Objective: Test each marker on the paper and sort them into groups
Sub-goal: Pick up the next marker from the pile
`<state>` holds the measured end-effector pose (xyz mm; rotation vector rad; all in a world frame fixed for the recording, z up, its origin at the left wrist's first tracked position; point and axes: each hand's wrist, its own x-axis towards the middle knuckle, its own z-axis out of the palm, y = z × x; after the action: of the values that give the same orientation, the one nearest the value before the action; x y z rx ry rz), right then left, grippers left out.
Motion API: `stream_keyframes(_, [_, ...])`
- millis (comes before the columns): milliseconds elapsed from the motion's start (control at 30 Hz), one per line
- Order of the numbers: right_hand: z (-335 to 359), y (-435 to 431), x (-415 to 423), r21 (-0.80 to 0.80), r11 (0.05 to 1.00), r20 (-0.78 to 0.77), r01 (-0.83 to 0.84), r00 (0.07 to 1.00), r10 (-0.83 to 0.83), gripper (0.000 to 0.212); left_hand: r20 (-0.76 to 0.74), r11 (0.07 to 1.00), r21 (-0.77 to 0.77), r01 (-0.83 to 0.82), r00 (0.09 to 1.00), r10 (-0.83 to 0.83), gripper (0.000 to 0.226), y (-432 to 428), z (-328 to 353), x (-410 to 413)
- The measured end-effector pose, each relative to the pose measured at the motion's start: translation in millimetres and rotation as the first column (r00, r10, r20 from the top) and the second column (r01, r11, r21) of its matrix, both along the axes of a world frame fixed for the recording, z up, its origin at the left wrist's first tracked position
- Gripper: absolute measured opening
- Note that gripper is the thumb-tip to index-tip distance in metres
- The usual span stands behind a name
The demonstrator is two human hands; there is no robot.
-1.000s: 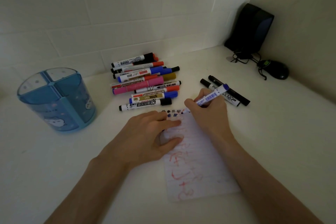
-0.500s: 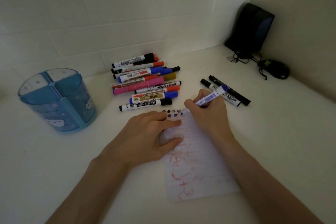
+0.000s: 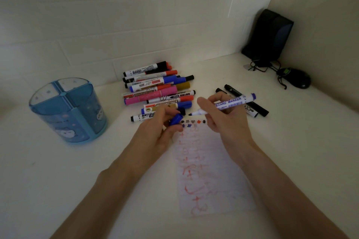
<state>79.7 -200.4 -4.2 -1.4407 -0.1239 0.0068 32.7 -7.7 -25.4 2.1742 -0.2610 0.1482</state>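
My right hand (image 3: 223, 120) holds a white whiteboard marker (image 3: 233, 103) with blue print, its bare tip pointing left just above the paper's top edge. A blue cap (image 3: 175, 119) is pinched in my left hand (image 3: 157, 136), a short gap from that tip. The lined paper (image 3: 211, 170) lies under both hands, with small test marks along its top and red scribbles lower down. A pile of several markers (image 3: 157, 89) lies behind my left hand. Two black markers (image 3: 250, 105) lie apart at the right, partly hidden by my right hand.
A blue divided pen holder (image 3: 68, 110) stands at the left. In the back right corner stand a black speaker (image 3: 270, 37) and a black mouse (image 3: 297, 77) with tangled cable. Tiled walls close the white tabletop (image 3: 58, 176) at the back and right.
My right hand lifted the marker off the paper and turned its tip to the left. My left hand left the paper and now holds the blue cap near the tip.
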Motion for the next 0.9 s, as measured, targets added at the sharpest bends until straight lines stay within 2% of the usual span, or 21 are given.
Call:
stream_keyframes(133, [2.9, 3.8, -4.6, -0.002, 0.999, 0.019, -0.054, 0.998, 0.054, 0.024, 0.074, 0.998, -0.063, 0.024, 0.997, -0.019, 0.014, 0.3, -1.1, 1.7])
stream_keyframes(300, [2.0, 5.1, -10.2, -0.136, 0.978, 0.029, -0.157, 0.986, 0.163, 0.029, 0.125, 0.994, -0.107, 0.038, 0.992, -0.025, 0.02, 1.0, 2.2, 4.1])
stream_keyframes(367, [8.2, 1.3, -9.7, -0.106, 0.974, -0.036, -0.202, 0.979, 0.2, 0.038, 0.094, 0.979, -0.202, -0.001, 0.995, 0.021, 0.023, 3.5, 3.4, 4.9])
stream_keyframes(433, [12.5, -3.1, -6.2, -0.002, 0.975, -0.155, -0.223, 0.963, 0.22, 0.055, 0.075, 0.973, -0.226, -0.049, 0.995, 0.067, 0.021, 6.1, 3.3, 5.5])
stream_keyframes(500, [10.0, -4.3, -3.6, -0.011, 0.98, -0.201, -0.199, 0.96, 0.193, 0.06, 0.089, 0.981, -0.184, -0.055, 0.993, 0.072, 0.02, 6.2, 3.3, 4.6])
stream_keyframes(600, [0.4, 0.2, -7.3, -0.09, 0.987, -0.178, -0.13, 0.978, 0.112, 0.06, 0.117, 0.975, -0.215, -0.06, 0.989, 0.087, 0.02, 2.7, 4.0, 3.1])
stream_keyframes(767, [-2.8, 8.1, -11.1, -0.006, 0.996, -0.181, -0.092, 0.979, 0.09, 0.055, 0.2, 0.97, -0.227, -0.084, 0.971, 0.131, 0.021, -4.4, 4.4, -1.3])
stream_keyframes(900, [-5.3, 13.0, -17.4, -0.073, 0.994, -0.145, -0.084, 0.987, 0.073, 0.06, 0.216, 0.962, -0.249, -0.112, 0.962, 0.168, 0.02, -4.5, 2.6, -1.2])
